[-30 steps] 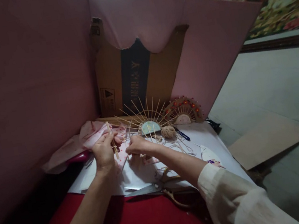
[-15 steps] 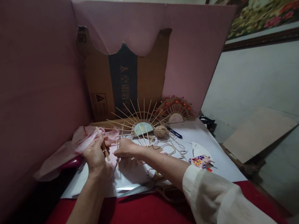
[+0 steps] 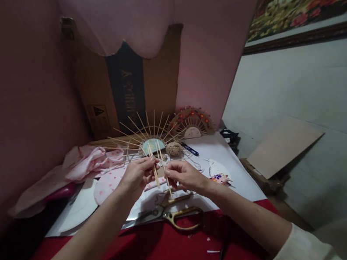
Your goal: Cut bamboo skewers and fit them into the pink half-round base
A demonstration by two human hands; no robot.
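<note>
My left hand (image 3: 138, 175) and my right hand (image 3: 183, 175) meet above the white sheet (image 3: 230, 173), both pinched on thin wooden sticks (image 3: 159, 168) held upright between them. Below the hands lie scissors (image 3: 171, 214) with gold handles, at the sheet's front edge. Behind the hands stands a half-round fan of radiating sticks (image 3: 148, 136), with a ball of twine (image 3: 174, 148) beside it and loose twine trailing on the sheet.
A second fan with red flowers (image 3: 192, 124) leans at the back. Pink cloth (image 3: 82, 163) lies at the left, a blue pen (image 3: 190, 149) and a patterned paper piece (image 3: 219, 177) at the right. Pink-covered cardboard walls (image 3: 21, 93) enclose the red table (image 3: 168, 259).
Both hands have drawn back from the pink cloth toward me and come together, each now pinching upright sticks. The view has swung to the right.
</note>
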